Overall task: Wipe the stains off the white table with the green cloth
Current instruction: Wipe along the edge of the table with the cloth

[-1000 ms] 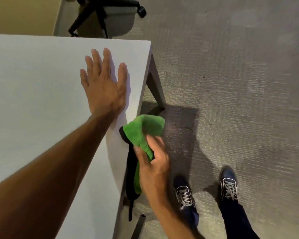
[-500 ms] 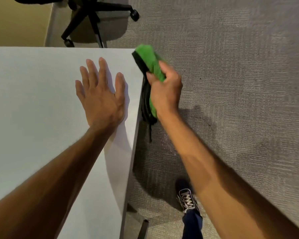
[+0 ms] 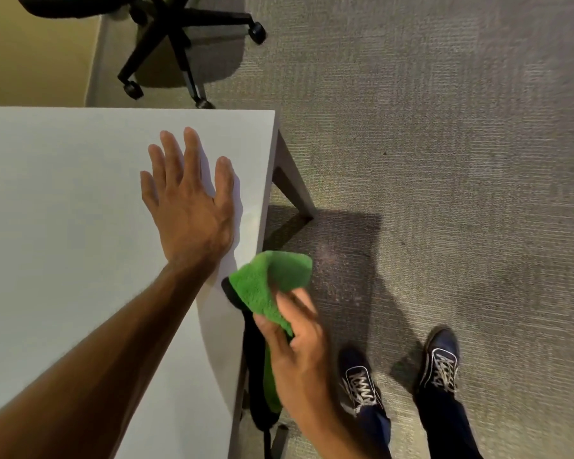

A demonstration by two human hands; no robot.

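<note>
The white table (image 3: 63, 210) fills the left half of the view, and its right edge runs down the middle. My left hand (image 3: 188, 200) lies flat on the tabletop near that edge, fingers spread, holding nothing. My right hand (image 3: 295, 352) grips the green cloth (image 3: 269, 283), which has a black underside, and presses it against the table's right edge just below my left wrist. The cloth hangs down over the side of the table. No stains show on the visible tabletop.
A black office chair base (image 3: 186, 44) on castors stands beyond the table's far edge. A grey table leg (image 3: 292, 187) slants down at the far right corner. My two dark shoes (image 3: 362, 379) stand on grey carpet (image 3: 444, 160) to the right of the table.
My right hand has slid the cloth back along the table's right edge, from the far corner towards me. My left hand stays flat in the same spot.
</note>
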